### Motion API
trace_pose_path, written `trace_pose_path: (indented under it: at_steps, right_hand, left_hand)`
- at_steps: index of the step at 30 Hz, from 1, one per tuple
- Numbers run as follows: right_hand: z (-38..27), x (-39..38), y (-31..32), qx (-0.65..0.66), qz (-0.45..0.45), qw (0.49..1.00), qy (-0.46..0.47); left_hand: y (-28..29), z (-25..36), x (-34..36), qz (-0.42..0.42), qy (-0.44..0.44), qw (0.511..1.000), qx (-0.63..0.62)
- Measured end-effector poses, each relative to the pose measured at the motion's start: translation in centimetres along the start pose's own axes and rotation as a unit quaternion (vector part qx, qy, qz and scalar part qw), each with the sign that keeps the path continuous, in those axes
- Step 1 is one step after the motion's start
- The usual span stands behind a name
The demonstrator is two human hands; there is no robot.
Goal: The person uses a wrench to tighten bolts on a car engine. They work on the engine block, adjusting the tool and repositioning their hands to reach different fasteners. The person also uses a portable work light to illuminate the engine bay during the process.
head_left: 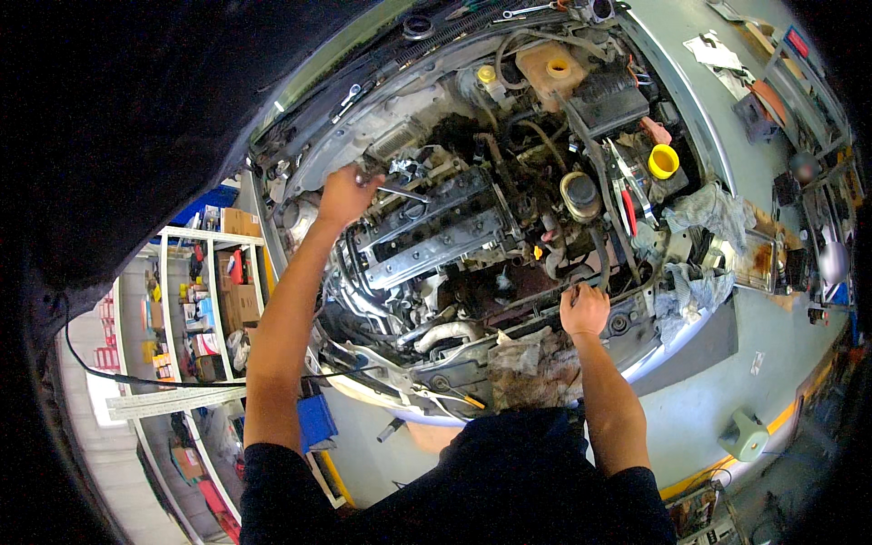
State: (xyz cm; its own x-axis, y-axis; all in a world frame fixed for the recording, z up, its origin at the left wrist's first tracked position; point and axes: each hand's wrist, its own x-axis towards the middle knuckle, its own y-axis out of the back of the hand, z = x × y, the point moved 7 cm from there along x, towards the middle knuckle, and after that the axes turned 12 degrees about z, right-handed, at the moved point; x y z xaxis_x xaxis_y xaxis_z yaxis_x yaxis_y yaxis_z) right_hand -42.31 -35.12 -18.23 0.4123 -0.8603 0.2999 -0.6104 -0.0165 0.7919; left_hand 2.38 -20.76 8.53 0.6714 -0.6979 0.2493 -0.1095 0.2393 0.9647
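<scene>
An open engine bay lies before me, with a dark ribbed engine cover (431, 227) in its middle. My left hand (348, 196) is closed round one end of a slim, shiny metal wrench (404, 193). The wrench's other end reaches to the top of the cover; its contact there is too small to make out. At the front of the bay my right hand (584, 312) rests with its fingers curled over the front crossbar (536, 303). No tool shows in it.
Red-handled pliers (629, 204), a yellow cup (663, 162) and grey rags (708, 218) lie along the right side. A stained cloth (536, 368) covers part of the front edge. Another wrench (347, 102) sits at the back. Shelves (191, 309) stand left; a stool (745, 436) stands right.
</scene>
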Motion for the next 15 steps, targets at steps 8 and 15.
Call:
trace_pose_path:
  at_steps: [8,15]
  right_hand:
    - [0.2,-0.2,-0.3,-0.007,-0.006,1.000,-0.002]
    - [-0.1,0.2,0.3,-0.008,-0.002,1.000,0.017]
  left_hand:
    - [-0.2,3.4,1.9,-0.137,-0.156,0.967,0.146]
    - [0.4,4.8,1.7,-0.148,-0.279,0.945,0.084]
